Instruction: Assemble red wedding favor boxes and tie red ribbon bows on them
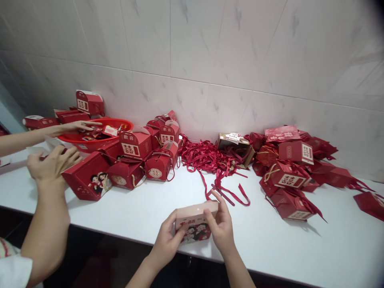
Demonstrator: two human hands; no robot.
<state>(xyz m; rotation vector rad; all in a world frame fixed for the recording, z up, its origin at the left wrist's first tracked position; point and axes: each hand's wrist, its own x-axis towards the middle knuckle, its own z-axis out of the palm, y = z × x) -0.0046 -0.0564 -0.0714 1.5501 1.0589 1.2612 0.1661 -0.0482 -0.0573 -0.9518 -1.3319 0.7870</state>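
Observation:
Between my two hands, at the front edge of the white table, is a small gift box (196, 218) with a pale side up and a printed cartoon couple facing me. My left hand (168, 238) grips its left end, thumb on the printed face. On the right end, my right hand (220, 226) is closed round the box with the thumb on the near top edge. Just beyond the box lie loose dark red ribbons (229, 196), trailing from a tangled ribbon heap (204, 156).
Finished-looking red boxes (136, 146) are stacked left of the heap, more red boxes (291, 176) to the right. An open carton (235, 146) stands by the wall. At left, another person's hands (54, 160) work near a red basin (124, 124) of small packets.

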